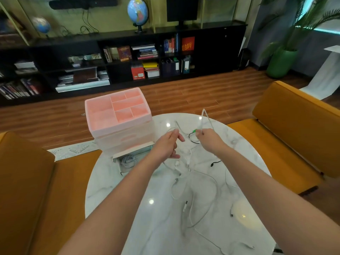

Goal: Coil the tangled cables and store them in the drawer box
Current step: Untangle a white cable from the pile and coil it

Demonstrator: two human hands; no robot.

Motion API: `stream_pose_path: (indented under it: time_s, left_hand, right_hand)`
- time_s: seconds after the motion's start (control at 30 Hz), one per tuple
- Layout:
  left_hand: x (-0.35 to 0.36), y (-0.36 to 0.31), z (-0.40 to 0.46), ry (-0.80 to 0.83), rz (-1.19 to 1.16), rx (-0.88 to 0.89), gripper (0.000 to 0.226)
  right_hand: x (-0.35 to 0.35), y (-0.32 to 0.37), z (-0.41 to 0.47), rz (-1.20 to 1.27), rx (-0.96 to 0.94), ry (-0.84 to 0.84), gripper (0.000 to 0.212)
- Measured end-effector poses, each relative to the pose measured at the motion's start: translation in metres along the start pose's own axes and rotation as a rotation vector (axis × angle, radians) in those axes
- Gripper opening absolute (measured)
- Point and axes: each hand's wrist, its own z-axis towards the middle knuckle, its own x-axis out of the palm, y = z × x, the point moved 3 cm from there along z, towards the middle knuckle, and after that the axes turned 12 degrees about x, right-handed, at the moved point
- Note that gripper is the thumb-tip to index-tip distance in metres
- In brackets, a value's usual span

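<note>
Several white cables [197, 183] lie tangled across the round marble table [244, 151]. My right hand [206, 138] pinches a white cable [205, 116] that loops upward above it, near a green-tipped black cable [192, 134]. My left hand [168, 144] is raised over the table with white cable strands running through its curled fingers. The pink drawer box [117, 115] stands at the table's far left. Its lowest drawer [132, 159] is pulled out and holds a coiled white cable [127, 161].
Orange benches flank the table on the left [24, 181] and right [294, 126]. A black cable end [214, 163] lies near my right forearm. A black bookshelf [128, 57] and a green plant pot [281, 62] stand across the wooden floor.
</note>
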Motion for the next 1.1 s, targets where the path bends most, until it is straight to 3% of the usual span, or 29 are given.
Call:
stream_pose_path:
  time_s: [0.2, 0.27, 0.37, 0.43, 0.53, 0.6, 0.67, 0.73, 0.83, 0.93, 1.1]
  left_hand:
    - [-0.022, -0.013, 0.002, -0.136, 0.259, 0.084, 0.048]
    - [-0.028, -0.012, 0.004, -0.180, 0.393, 0.081, 0.044]
    - [-0.027, -0.012, 0.005, -0.105, 0.575, 0.059, 0.040]
    - [-0.027, -0.010, 0.003, -0.083, 0.504, 0.063, 0.037]
    - [-0.024, -0.007, -0.004, -0.050, 0.372, 0.141, 0.031]
    - [-0.020, -0.005, -0.009, -0.020, 0.308, 0.154, 0.029]
    - [-0.017, -0.005, -0.013, -0.014, 0.267, 0.163, 0.029]
    - [-0.018, -0.003, -0.014, -0.037, 0.207, 0.142, 0.031]
    - [-0.019, 0.006, -0.014, -0.047, 0.063, 0.021, 0.038]
    - [-0.017, 0.016, -0.022, 0.015, -0.231, -0.095, 0.041]
    - [-0.008, 0.011, -0.036, 0.166, -0.726, -0.062, 0.029]
  right_hand:
    - [0.026, -0.043, -0.017, 0.405, 0.285, 0.242, 0.043]
    - [0.028, -0.048, -0.024, 0.369, 0.336, 0.334, 0.054]
    - [0.023, -0.043, -0.038, 0.238, 0.343, 0.470, 0.062]
    - [0.017, -0.026, -0.047, 0.233, 0.251, 0.440, 0.051]
    - [0.003, -0.004, -0.046, 0.295, -0.009, 0.019, 0.028]
    - [-0.001, 0.004, -0.043, 0.114, -0.193, -0.193, 0.048]
    - [0.002, 0.004, -0.038, -0.072, -0.296, -0.216, 0.050]
    - [0.005, 0.002, -0.030, -0.062, -0.295, -0.187, 0.032]
    - [0.003, -0.001, -0.024, 0.170, -0.240, -0.145, 0.021]
    - [-0.008, -0.002, -0.024, 0.414, -0.210, -0.184, 0.015]
    - [-0.016, -0.007, -0.026, 0.587, -0.145, -0.283, 0.017]
